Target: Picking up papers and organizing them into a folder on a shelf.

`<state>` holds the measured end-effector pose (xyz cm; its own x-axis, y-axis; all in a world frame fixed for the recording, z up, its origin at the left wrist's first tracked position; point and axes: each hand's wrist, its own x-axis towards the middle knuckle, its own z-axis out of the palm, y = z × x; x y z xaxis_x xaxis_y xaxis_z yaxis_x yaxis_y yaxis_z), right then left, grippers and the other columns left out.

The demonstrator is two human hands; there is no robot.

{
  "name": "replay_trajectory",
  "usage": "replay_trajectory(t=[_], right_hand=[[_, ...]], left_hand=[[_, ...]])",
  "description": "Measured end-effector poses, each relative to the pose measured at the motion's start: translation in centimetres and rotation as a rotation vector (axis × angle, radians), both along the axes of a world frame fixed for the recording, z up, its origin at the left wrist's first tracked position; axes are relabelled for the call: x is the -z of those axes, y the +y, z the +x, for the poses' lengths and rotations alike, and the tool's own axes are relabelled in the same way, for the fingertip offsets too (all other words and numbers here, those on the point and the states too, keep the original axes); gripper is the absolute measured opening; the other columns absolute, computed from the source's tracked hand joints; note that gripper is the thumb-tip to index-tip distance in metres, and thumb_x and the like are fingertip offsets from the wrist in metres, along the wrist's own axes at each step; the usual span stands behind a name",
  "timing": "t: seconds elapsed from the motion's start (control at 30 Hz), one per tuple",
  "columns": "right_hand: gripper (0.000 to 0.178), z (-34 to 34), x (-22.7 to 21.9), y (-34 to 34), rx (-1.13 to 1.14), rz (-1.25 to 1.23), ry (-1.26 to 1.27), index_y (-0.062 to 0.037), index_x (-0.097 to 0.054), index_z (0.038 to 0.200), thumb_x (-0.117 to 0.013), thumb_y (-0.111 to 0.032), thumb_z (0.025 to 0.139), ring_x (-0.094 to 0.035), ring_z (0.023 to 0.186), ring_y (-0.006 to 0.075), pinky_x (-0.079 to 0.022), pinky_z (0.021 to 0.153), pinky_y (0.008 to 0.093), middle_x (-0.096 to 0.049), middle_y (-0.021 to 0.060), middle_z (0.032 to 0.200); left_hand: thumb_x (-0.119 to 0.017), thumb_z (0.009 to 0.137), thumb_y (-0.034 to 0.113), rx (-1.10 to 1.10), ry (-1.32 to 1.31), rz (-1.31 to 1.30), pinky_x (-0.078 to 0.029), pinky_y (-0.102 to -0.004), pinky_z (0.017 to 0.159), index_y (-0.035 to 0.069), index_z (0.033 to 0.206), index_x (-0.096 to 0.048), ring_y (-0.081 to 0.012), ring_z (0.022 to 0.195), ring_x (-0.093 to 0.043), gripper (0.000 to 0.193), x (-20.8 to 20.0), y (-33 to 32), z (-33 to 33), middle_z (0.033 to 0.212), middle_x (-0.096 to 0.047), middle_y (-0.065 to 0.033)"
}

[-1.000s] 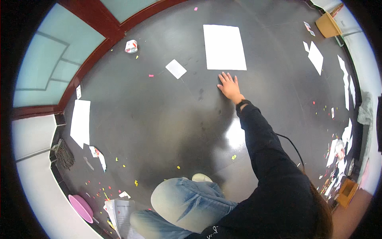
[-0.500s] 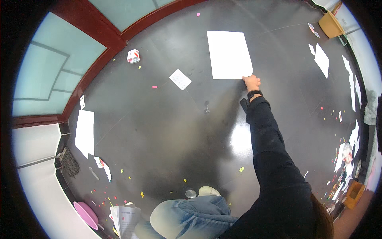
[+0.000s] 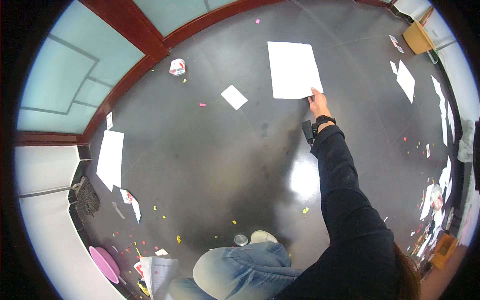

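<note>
A large white sheet of paper (image 3: 295, 70) is at the far middle, over the dark floor. My right hand (image 3: 318, 103) pinches its near right corner, with the thumb on top of the sheet. A black band with a dark device sits on that wrist, and a black sleeve covers the arm. To the left of the sheet lies a smaller white card (image 3: 234, 97). My left hand is not in view.
White sheets lie at the left (image 3: 110, 160) and right (image 3: 406, 81). A crumpled red-and-white package (image 3: 177, 67) is far left. A pink basin (image 3: 104, 265) and a mop head (image 3: 87, 196) stand by the left wall; a tan bin (image 3: 418, 37) is far right. Colored scraps dot the floor.
My right hand has turned, and its thumb now shows on top of the sheet's corner. The whole view has shifted slightly.
</note>
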<state>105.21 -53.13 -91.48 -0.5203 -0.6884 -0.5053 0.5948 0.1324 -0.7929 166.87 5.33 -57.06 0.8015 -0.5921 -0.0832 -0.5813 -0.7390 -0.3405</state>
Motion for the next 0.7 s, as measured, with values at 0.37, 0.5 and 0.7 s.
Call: replay_trajectory(t=[0.37, 0.5, 0.7], right_hand=[[0.022, 2.0, -20.0, 10.8, -0.464, -0.205, 1.924, 0.0006, -0.056, 0.095, -0.051, -0.009, 0.076, -0.042, 0.108, 0.0263, -0.029, 0.093, 0.0381, -0.047, 0.0109, 0.113], [0.006, 0.3, -20.2, 19.7, -0.659, -0.19, 2.247, -0.002, -0.049, 0.071, -0.054, -0.005, 0.07, -0.037, 0.113, 0.0247, -0.023, 0.095, 0.0419, -0.044, 0.0063, 0.119], [0.008, -1.6, -22.1, 30.5, -0.701, 0.13, 2.098, 0.0007, -0.054, 0.077, -0.054, -0.003, 0.07, -0.035, 0.114, 0.0227, -0.02, 0.096, 0.0445, -0.044, 0.0052, 0.117]], left_hand=[[-0.051, 0.077, 0.021, -0.027, -0.048, -0.113, -0.048, -0.0382, 0.055, -0.003, 0.086, -0.062, -0.0293, 0.063, -0.061, 0.027, 1.1, 3.2, 2.4, 0.075, -0.062, -0.0188], [-0.054, 0.075, 0.022, 0.101, -0.096, -0.057, -0.046, -0.0375, 0.049, -0.007, 0.081, -0.062, -0.0303, 0.056, -0.06, 0.03, 4.0, 4.9, 5.0, 0.069, -0.06, -0.0214], [-0.053, 0.075, 0.015, 0.169, -0.06, -0.168, -0.046, -0.0372, 0.047, -0.006, 0.089, -0.06, -0.03, 0.055, -0.06, 0.026, 3.6, 4.5, 4.6, 0.068, -0.06, -0.0201]])
